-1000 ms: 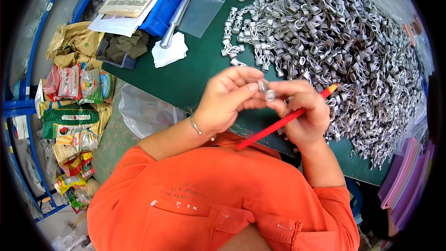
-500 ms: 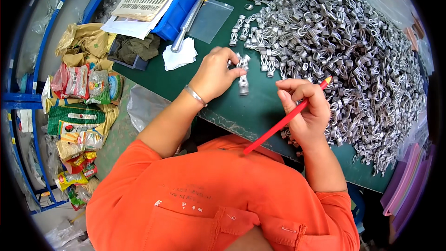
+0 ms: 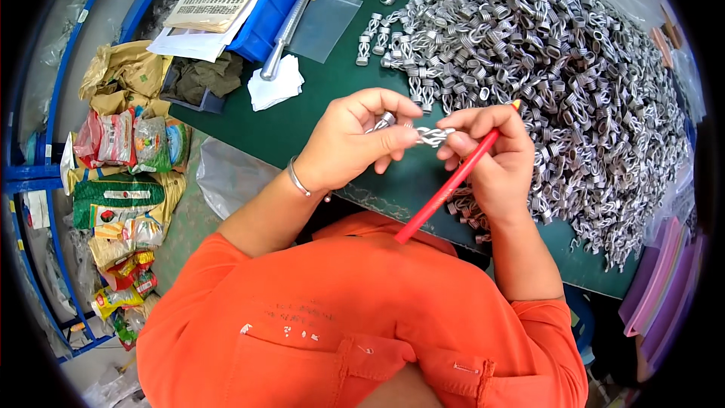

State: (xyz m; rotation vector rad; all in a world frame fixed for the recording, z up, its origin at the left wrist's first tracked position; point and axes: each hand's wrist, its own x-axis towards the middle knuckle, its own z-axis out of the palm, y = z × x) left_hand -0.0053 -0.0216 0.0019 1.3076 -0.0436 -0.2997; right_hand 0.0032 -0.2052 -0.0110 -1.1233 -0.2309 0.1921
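Over the near part of the green table, my left hand (image 3: 351,132) and my right hand (image 3: 495,166) meet around a small silvery twisted-wire metal fitting (image 3: 433,136). My left thumb and fingers pinch one end, while the fingertips of my right hand are on the other. A second metal piece (image 3: 384,119) shows among my left fingers; how many lie in that hand is hidden. My right hand also grips a red pencil (image 3: 445,190), slanting with its yellow tip up to the right and its far end down toward my orange shirt.
A large heap of similar metal fittings (image 3: 559,68) covers the right of the green table (image 3: 302,130). At the upper left are a blue bin (image 3: 260,11) with papers, a clear bag (image 3: 326,26), a metal-shafted tool (image 3: 283,41), white paper (image 3: 275,85) and a small tray of dark cloth (image 3: 204,79).
My left hand has lifted metal fittings off the table and turned inward. My right hand, still with the pencil, has come left to touch one of them. The view has shifted slightly.
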